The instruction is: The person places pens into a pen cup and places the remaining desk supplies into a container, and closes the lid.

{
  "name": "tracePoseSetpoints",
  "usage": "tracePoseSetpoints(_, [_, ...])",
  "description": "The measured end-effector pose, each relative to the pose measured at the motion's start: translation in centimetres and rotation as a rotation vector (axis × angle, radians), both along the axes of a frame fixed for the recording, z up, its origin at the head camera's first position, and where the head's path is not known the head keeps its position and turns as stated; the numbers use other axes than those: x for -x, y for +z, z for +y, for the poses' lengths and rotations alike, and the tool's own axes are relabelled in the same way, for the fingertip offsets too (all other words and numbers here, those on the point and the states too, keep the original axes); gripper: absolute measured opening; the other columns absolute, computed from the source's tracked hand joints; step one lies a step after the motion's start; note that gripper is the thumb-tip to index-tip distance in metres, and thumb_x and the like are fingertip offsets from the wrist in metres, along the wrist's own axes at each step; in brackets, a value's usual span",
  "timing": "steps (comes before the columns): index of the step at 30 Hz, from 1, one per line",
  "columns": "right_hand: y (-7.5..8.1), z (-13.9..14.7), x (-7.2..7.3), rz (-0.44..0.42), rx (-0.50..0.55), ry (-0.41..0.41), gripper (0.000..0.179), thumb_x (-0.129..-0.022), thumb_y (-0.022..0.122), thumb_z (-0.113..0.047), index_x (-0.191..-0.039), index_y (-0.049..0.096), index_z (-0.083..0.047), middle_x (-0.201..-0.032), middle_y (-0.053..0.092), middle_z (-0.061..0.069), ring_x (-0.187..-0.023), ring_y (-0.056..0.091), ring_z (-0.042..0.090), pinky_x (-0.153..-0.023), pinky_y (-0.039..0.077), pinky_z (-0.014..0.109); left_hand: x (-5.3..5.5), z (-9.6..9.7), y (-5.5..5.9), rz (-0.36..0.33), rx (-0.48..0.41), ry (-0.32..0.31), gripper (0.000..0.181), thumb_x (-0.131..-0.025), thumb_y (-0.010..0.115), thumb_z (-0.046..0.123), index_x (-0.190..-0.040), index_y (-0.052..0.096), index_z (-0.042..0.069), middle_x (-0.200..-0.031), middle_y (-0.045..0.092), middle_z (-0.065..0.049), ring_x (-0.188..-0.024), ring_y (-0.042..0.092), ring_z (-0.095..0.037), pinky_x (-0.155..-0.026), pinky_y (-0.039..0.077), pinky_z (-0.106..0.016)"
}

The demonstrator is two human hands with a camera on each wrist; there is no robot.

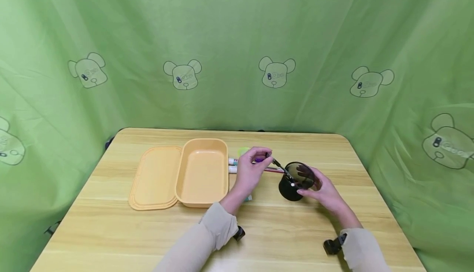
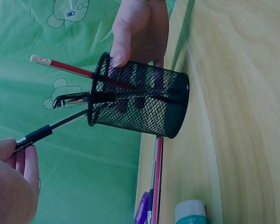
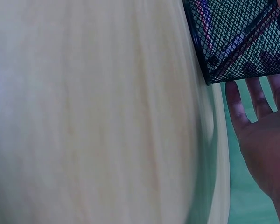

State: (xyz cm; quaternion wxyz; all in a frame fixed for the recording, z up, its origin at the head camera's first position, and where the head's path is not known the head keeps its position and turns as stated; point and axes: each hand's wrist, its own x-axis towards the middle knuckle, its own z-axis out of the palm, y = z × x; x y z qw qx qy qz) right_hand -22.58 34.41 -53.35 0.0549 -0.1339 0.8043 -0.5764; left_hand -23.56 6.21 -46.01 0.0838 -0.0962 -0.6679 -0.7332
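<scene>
My right hand (image 1: 327,191) grips a black mesh pen holder (image 2: 144,100), fingers behind it and thumb along its side near the rim. The holder leans with its mouth toward my left hand (image 1: 247,175). Between left thumb and fingers I pinch one end of a black pen (image 2: 36,136); its other end reaches the holder's mouth. A red pencil (image 2: 67,68) with a white eraser and another black pen (image 2: 71,100) stick out of the holder. In the right wrist view, the right fingers (image 3: 259,100) lie against the far side of the mesh.
An open orange box (image 1: 201,173) stands left of my left arm, with its orange lid (image 1: 157,177) flat beside it. Behind my left hand lie white-capped tubes (image 1: 232,169), a purple ring (image 2: 141,208) and a red stick (image 2: 158,179). A green curtain (image 1: 229,107) surrounds the table.
</scene>
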Motion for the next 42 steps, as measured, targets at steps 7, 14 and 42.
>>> tracePoseSetpoints(7, [0.0, 0.0, -0.1, 0.014, 0.016, 0.006, 0.084, -0.083, 0.084, -0.002, -0.155, 0.042, -0.003, -0.150, 0.049, 0.030, -0.126, 0.058, 0.002, -0.107, 0.040, 0.008, 0.1, 0.6, -0.6, 0.013, 0.028, -0.013, 0.022, -0.089, 0.081, 0.007, -0.111, 0.077, 0.011, -0.106, 0.076, -0.007, -0.093, 0.071, -0.012, -0.084, 0.062, -0.023])
tracePoseSetpoints(14, [-0.1, 0.0, -0.2, 0.010, 0.018, -0.008, 0.085, -0.082, 0.085, -0.002, -0.155, 0.042, -0.002, -0.150, 0.049, 0.030, -0.124, 0.059, 0.002, -0.106, 0.040, 0.007, 0.2, 1.2, -1.2, 0.023, 0.072, -0.030, 0.023, -0.090, 0.080, 0.010, -0.113, 0.077, 0.012, -0.108, 0.077, -0.005, -0.097, 0.072, -0.010, -0.086, 0.061, -0.022])
tracePoseSetpoints(42, [-0.3, 0.0, -0.1, 0.061, 0.025, 0.007, 0.082, -0.083, 0.083, 0.002, -0.154, 0.042, 0.000, -0.147, 0.050, 0.033, -0.124, 0.059, 0.000, -0.106, 0.042, 0.008, 0.3, 3.1, -2.7, 0.019, 0.110, -0.121, 0.024, -0.095, 0.075, 0.008, -0.119, 0.075, 0.009, -0.114, 0.078, -0.006, -0.102, 0.071, -0.008, -0.090, 0.060, -0.020])
